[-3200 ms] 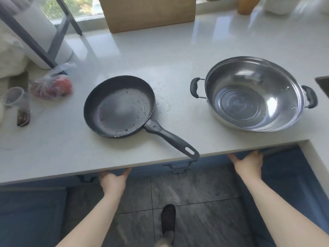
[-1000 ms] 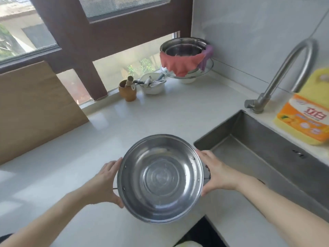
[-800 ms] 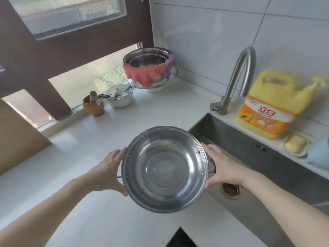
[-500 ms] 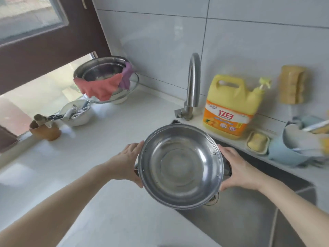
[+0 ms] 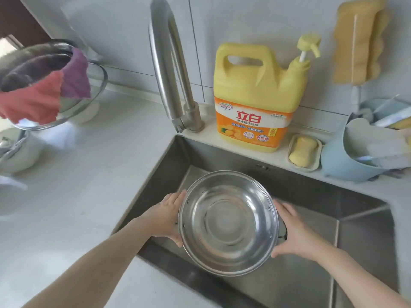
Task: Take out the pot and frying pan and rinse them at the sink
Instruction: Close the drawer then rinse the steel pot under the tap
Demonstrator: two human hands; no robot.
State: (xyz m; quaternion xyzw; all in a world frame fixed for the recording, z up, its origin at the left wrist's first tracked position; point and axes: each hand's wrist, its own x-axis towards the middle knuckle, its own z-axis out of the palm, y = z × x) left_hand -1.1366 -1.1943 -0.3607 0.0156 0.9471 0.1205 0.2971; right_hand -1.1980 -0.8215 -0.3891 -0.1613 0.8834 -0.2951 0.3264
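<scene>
Pot (image 5: 228, 222) gripped by left hand (image 5: 165, 217) and right hand (image 5: 293, 232) over sink (image 5: 311, 196). Next: lower it, open tap (image 5: 169, 63).

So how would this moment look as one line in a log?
step: carry pot to sink | left hand: on pot | right hand: on pot | pot: over sink, empty | tap: no water

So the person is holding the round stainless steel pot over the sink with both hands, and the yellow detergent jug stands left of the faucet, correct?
Not quite: the head view shows the yellow detergent jug standing right of the faucet. Both hands, left hand and right hand, do hold the round stainless steel pot over the sink.
</scene>
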